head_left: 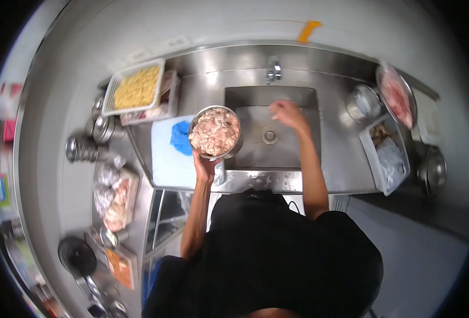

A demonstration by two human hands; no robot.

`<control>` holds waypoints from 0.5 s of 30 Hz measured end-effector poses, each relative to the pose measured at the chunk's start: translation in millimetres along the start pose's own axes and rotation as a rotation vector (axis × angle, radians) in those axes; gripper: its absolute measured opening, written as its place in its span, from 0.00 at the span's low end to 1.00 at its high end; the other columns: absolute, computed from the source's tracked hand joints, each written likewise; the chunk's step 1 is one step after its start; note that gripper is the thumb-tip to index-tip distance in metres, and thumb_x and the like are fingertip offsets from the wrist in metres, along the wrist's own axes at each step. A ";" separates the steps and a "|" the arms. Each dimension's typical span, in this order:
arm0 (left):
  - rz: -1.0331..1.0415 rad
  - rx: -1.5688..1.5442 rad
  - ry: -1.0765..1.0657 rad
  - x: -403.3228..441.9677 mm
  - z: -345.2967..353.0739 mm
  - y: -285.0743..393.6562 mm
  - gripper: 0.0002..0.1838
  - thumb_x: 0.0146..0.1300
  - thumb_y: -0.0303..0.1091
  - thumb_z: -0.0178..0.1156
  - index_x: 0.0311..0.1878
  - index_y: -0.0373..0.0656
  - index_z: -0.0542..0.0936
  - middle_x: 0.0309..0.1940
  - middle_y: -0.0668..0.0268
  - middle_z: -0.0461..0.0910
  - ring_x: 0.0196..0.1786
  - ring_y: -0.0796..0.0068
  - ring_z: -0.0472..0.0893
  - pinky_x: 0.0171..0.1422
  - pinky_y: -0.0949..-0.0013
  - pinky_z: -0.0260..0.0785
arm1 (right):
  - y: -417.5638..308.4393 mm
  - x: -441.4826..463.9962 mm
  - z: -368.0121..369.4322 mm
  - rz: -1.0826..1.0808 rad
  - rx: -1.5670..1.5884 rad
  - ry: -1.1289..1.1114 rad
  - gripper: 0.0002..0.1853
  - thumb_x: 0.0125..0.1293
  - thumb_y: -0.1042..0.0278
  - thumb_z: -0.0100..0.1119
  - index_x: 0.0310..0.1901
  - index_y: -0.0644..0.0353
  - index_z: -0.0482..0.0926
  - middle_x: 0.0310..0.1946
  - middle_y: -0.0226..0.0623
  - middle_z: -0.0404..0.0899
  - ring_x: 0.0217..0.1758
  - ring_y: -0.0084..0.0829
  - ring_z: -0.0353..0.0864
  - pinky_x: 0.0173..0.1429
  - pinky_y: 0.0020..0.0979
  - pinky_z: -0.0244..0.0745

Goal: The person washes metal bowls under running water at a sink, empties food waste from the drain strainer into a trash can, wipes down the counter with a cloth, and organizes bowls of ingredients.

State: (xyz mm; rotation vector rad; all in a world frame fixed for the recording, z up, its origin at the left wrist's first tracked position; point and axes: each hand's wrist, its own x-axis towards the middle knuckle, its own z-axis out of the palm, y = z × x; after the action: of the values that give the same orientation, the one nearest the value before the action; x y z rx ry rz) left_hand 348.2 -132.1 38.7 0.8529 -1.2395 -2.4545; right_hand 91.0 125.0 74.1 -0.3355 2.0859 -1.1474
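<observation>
My left hand (pixel 205 167) grips a round metal bowl (pixel 239 139) from below at its near side. Raw, pale pink chopped meat (pixel 214 131) fills the bowl nearly to the rim. It is held over the left edge of the steel sink (pixel 239 98), beside a white cutting board (pixel 165 164). Over the sink basin, my right hand (pixel 287 113) hangs with fingers loosely bent and apart, slightly blurred, and no object shows in it. A crumpled blue cloth or bag (pixel 180 138) lies on the board, touching or just behind the bowl.
A faucet (pixel 274 70) stands behind the sink. At left back, a white basket (pixel 108 100) holds yellow pieces. On the right are a metal pot (pixel 362 103), a bowl with bagged meat (pixel 396 95) and a white bin (pixel 371 159). Bagged food (pixel 115 196) sits at left.
</observation>
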 end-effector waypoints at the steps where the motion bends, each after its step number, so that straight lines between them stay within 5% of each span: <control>1: 0.007 -0.054 0.018 -10.0 -8.9 3.2 0.35 0.63 0.59 0.50 0.68 0.48 0.63 0.65 0.58 0.69 0.63 0.60 0.74 0.45 0.53 0.81 | 43.0 45.0 4.5 -0.080 -0.183 0.172 0.26 0.69 0.53 0.54 0.63 0.59 0.72 0.61 0.48 0.74 0.65 0.41 0.74 0.62 0.39 0.71; 4: 0.054 -0.226 0.064 -33.6 -37.2 16.8 0.38 0.61 0.58 0.52 0.70 0.47 0.61 0.66 0.58 0.67 0.64 0.58 0.72 0.48 0.48 0.81 | 75.1 146.7 21.1 -0.138 -0.236 0.659 0.29 0.69 0.52 0.52 0.67 0.59 0.69 0.74 0.48 0.57 0.79 0.41 0.51 0.78 0.39 0.50; 7: 0.158 -0.294 0.186 -57.3 -57.8 33.4 0.40 0.59 0.57 0.54 0.71 0.48 0.60 0.67 0.57 0.66 0.66 0.57 0.70 0.49 0.45 0.80 | 54.3 179.2 30.3 -0.339 -0.264 0.383 0.31 0.69 0.50 0.52 0.68 0.59 0.67 0.77 0.44 0.50 0.81 0.39 0.43 0.80 0.37 0.42; 8: 0.212 -0.307 0.221 -65.9 -63.4 40.3 0.39 0.59 0.56 0.54 0.71 0.49 0.60 0.68 0.58 0.65 0.67 0.55 0.68 0.48 0.43 0.80 | 67.9 199.9 33.1 -0.380 -0.497 0.233 0.31 0.69 0.50 0.53 0.67 0.61 0.68 0.74 0.43 0.59 0.79 0.39 0.52 0.78 0.38 0.50; 11: 0.287 -0.302 0.337 -93.0 -106.0 46.3 0.37 0.61 0.57 0.52 0.71 0.54 0.61 0.69 0.61 0.65 0.69 0.59 0.68 0.50 0.41 0.78 | 79.4 190.4 39.9 -0.470 0.010 0.406 0.22 0.67 0.57 0.55 0.58 0.61 0.76 0.55 0.41 0.78 0.59 0.38 0.77 0.65 0.38 0.69; 14: 0.395 -0.293 0.464 -134.0 -122.0 58.3 0.39 0.61 0.57 0.51 0.73 0.50 0.59 0.68 0.58 0.66 0.66 0.55 0.71 0.51 0.45 0.78 | 97.2 140.7 42.7 -0.021 0.950 0.417 0.15 0.68 0.56 0.54 0.48 0.56 0.79 0.34 0.31 0.79 0.38 0.26 0.79 0.48 0.34 0.75; 15: 0.450 -0.292 0.480 -146.5 -128.8 60.2 0.40 0.60 0.57 0.52 0.73 0.50 0.59 0.69 0.58 0.65 0.67 0.55 0.71 0.51 0.44 0.78 | 110.5 135.4 44.1 -0.039 0.942 0.425 0.15 0.69 0.54 0.54 0.47 0.55 0.79 0.32 0.29 0.76 0.36 0.24 0.76 0.45 0.34 0.74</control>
State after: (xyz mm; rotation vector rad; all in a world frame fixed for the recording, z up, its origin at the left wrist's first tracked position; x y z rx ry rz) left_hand 541.0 -182.2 83.5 0.8915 -0.7729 -1.8643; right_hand 38.3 88.3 -94.3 0.3479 1.6052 -2.1939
